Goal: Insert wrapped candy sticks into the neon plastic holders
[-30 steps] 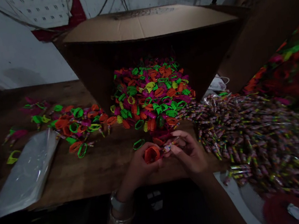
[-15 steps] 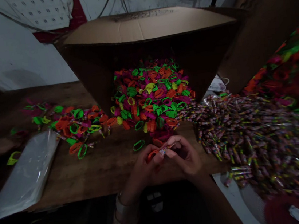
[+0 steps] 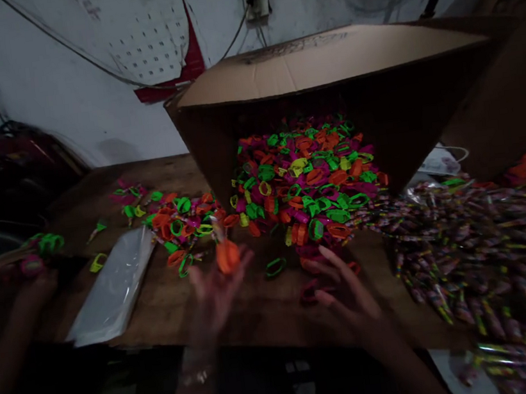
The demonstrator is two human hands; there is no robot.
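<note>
My left hand (image 3: pixel 218 296) is palm up with fingers spread, blurred by motion. An orange toy watch (image 3: pixel 227 256) with a small wrapped stick trailing upward from it shows right over the fingers; whether it still touches them I cannot tell. My right hand (image 3: pixel 347 289) reaches over the table with fingers apart and nothing in them. Close to its fingertips lie a dark pink toy watch (image 3: pixel 309 292) and a red one partly hidden. A green band (image 3: pixel 275 267) lies between the two hands. Beyond my left hand is a pile of coloured toy watches (image 3: pixel 183 217).
A cardboard box (image 3: pixel 323 63) on its side spills many toy watches (image 3: pixel 309 178). Small wrapped sticks (image 3: pixel 483 245) are heaped at right. Clear plastic bags (image 3: pixel 113 288) lie at left, beside another person's hand (image 3: pixel 37 285) with green and pink pieces.
My hands have parted. The left swung left and opened with the orange toy watch and wrapped stick; the right opened near the pink one. The view has turned left.
</note>
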